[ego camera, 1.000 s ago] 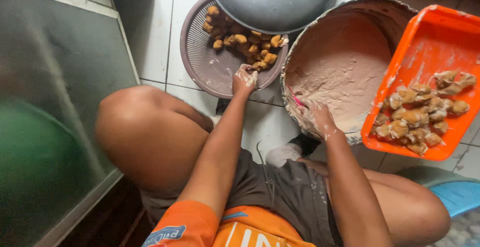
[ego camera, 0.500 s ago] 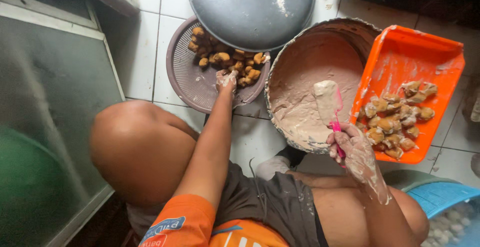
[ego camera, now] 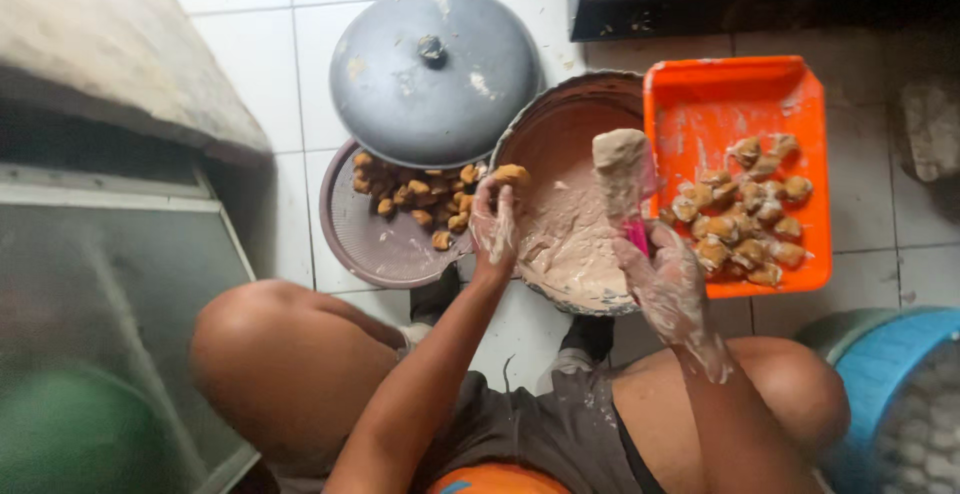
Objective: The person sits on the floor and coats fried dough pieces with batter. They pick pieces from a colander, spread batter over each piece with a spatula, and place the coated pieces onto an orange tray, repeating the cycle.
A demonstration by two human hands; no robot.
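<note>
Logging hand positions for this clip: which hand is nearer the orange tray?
Right. The right hand, paste-coated and holding a pink spatula, is at the orange tray's left edge. The left hand is across the bowl, beside the brown plate.

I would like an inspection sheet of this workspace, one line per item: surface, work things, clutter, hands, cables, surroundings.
Surface: white tiled floor, pale smears between the containers.
Work things: round bowl holding pale paste; brown perforated plate with fried pieces; orange tray with more pieces, smeared inside.
Clutter: grey domed lid lying partly over the plate.
Hands: left hand, paste-coated, holds a fried piece at the bowl's rim; right hand, coated, grips a pink-handled spatula loaded with paste over the bowl.
Cables: nothing seen.
Surroundings: blue basin at right, glass-fronted cabinet at left, dark object at top right, kind unclear.
</note>
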